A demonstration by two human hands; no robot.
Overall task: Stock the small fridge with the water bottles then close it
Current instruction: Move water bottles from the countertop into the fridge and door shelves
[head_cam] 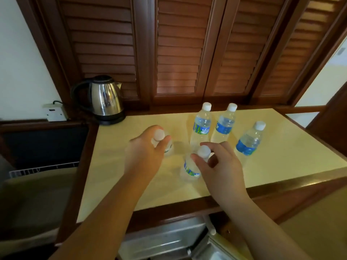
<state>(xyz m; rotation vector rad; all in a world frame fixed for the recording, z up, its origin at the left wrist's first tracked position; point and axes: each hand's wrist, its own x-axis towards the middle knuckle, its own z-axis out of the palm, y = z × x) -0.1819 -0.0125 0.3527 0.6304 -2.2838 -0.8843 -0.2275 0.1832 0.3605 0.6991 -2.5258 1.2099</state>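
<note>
Two bottles gripped at the neck on the counter: left hand curled round left bottle, right hand pinching near bottle. Straight lifts advised. Fridge apparently open below; blurred.

counter: kettle far left | two bottles side by side far centre | third bottle right of them | two near bottles under right hand and left hand
</note>
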